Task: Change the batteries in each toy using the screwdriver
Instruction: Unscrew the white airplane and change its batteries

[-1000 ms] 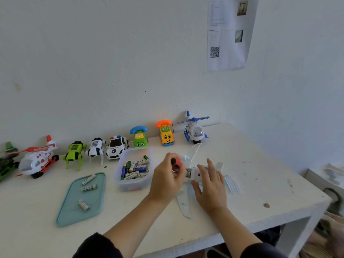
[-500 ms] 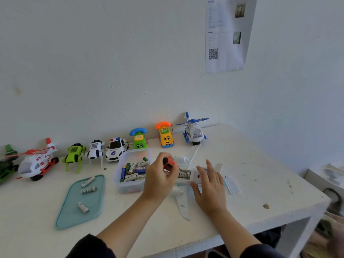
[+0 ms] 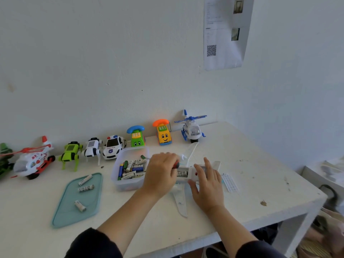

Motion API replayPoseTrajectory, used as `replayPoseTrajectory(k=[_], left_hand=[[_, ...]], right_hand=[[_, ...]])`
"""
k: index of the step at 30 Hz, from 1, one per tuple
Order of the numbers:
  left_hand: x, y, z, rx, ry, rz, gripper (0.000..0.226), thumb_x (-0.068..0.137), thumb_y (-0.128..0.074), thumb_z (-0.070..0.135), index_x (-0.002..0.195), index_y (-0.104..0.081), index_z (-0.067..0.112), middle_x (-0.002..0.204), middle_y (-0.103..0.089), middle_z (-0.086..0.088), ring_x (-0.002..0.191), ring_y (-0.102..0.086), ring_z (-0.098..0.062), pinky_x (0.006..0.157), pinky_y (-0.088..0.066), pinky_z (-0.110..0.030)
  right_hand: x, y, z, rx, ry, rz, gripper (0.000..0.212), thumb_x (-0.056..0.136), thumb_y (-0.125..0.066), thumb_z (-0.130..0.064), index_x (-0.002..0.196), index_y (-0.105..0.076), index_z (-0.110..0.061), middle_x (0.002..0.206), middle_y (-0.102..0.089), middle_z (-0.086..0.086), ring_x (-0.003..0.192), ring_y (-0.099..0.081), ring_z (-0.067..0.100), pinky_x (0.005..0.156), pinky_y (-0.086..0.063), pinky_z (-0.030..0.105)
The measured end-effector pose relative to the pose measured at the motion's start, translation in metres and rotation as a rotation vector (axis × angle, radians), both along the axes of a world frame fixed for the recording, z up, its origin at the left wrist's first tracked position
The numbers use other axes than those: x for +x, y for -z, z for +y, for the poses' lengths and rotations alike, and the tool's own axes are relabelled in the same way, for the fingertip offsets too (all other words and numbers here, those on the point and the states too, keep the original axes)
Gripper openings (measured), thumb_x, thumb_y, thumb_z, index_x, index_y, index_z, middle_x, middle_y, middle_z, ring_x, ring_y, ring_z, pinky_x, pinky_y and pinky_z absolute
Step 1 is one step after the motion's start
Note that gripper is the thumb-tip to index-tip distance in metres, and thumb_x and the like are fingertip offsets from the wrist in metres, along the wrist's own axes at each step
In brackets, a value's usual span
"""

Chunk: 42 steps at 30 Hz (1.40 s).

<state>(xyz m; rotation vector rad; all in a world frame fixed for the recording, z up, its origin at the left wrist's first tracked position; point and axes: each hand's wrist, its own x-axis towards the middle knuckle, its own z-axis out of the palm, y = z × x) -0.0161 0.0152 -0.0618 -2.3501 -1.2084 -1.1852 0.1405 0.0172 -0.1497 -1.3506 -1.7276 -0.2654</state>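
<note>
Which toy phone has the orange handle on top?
The yellow toy phone with the smiley face, beside the blue-and-white helicopter. The other one, the green toy phone to its left, has a blue handle.

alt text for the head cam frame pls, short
A person's left hand holds a red-handled screwdriver at the open battery bay of a white toy plane that the right hand steadies on a white table, beside a tub of batteries.
</note>
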Motion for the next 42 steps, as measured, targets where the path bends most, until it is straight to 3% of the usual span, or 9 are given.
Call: replayPoseTrajectory(k=[3,5,19,25,28,31,37,40,42], left_hand=[[0.005,0.009,0.009,-0.389,-0.156,0.289,0.011,0.088,-0.05,0.016,0.092,-0.059,0.013,0.09,-0.056,0.0,0.081,-0.057,-0.024,0.069,-0.04,-0.031],[0.01,0.013,0.015,-0.505,-0.228,0.361,0.017,0.092,-0.051,0.024,0.1,-0.063,0.016,0.099,-0.058,-0.002,0.09,-0.058,-0.024,0.076,-0.042,-0.033],[0.011,0.013,0.019,-0.488,-0.219,0.392,0.015,0.094,-0.052,0.027,0.102,-0.056,0.015,0.108,-0.055,-0.001,0.09,-0.059,-0.027,0.071,-0.043,-0.034],[-0.011,0.0,0.018,-0.363,-0.308,-0.107,0.015,0.093,-0.055,0.026,0.101,-0.06,0.014,0.102,-0.059,0.003,0.083,-0.058,-0.014,0.07,-0.049,-0.029],[-0.042,-0.017,0.027,-0.364,-0.6,-0.086,0.019,0.096,-0.05,0.026,0.105,-0.057,0.01,0.105,-0.057,-0.004,0.083,-0.057,-0.022,0.062,-0.041,-0.033],[-0.07,-0.019,0.035,-0.488,-0.765,-0.043,0.021,0.094,-0.052,0.018,0.11,-0.052,0.005,0.113,-0.05,-0.011,0.087,-0.057,-0.028,0.066,-0.043,-0.034],[-0.045,-0.029,0.022,-0.38,-0.325,-0.557,0.019,0.092,-0.054,0.017,0.081,-0.055,0.002,0.078,-0.057,-0.011,0.07,-0.053,-0.022,0.057,-0.036,-0.026],[-0.023,-0.034,0.007,-0.312,-0.18,-0.55,0.02,0.093,-0.053,0.03,0.076,-0.049,0.02,0.069,-0.062,-0.002,0.062,-0.059,-0.01,0.058,-0.042,-0.02],[-0.014,-0.027,0.003,-0.279,-0.139,-0.561,0.019,0.092,-0.055,0.029,0.077,-0.045,0.026,0.067,-0.061,-0.001,0.062,-0.062,-0.015,0.057,-0.047,-0.024]], right_hand=[[-0.001,0.0,0.0,-0.009,0.0,0.007,0.04,0.082,-0.046,-0.038,0.115,-0.049,-0.016,0.133,-0.049,0.022,0.096,-0.062,0.039,0.084,-0.05,0.044],[-0.001,0.0,-0.001,-0.013,0.0,0.003,0.04,0.082,-0.046,-0.038,0.115,-0.049,-0.016,0.133,-0.05,0.022,0.096,-0.062,0.039,0.083,-0.05,0.045],[-0.001,-0.001,-0.001,-0.008,0.013,-0.017,0.04,0.082,-0.046,-0.039,0.114,-0.049,-0.016,0.131,-0.051,0.023,0.097,-0.062,0.039,0.083,-0.051,0.045],[-0.001,0.0,0.0,-0.007,0.008,-0.011,0.039,0.081,-0.046,-0.038,0.114,-0.049,-0.016,0.131,-0.051,0.023,0.096,-0.062,0.041,0.083,-0.051,0.047],[-0.001,0.0,0.002,0.005,0.01,-0.014,0.038,0.082,-0.046,-0.037,0.113,-0.049,-0.016,0.13,-0.051,0.024,0.096,-0.061,0.04,0.084,-0.05,0.046],[-0.001,0.001,0.001,0.02,0.008,-0.01,0.036,0.082,-0.047,-0.036,0.112,-0.05,-0.016,0.13,-0.052,0.024,0.097,-0.06,0.037,0.084,-0.05,0.043],[-0.001,0.0,0.002,0.021,0.01,-0.009,0.036,0.083,-0.046,-0.036,0.112,-0.05,-0.015,0.13,-0.052,0.025,0.095,-0.061,0.04,0.084,-0.05,0.045],[-0.001,0.002,0.002,0.022,0.013,-0.018,0.037,0.083,-0.047,-0.036,0.112,-0.05,-0.015,0.131,-0.051,0.025,0.096,-0.061,0.04,0.085,-0.05,0.045],[-0.001,0.002,0.001,0.018,0.016,-0.02,0.037,0.083,-0.047,-0.036,0.113,-0.05,-0.015,0.131,-0.051,0.025,0.097,-0.061,0.04,0.085,-0.049,0.045]])
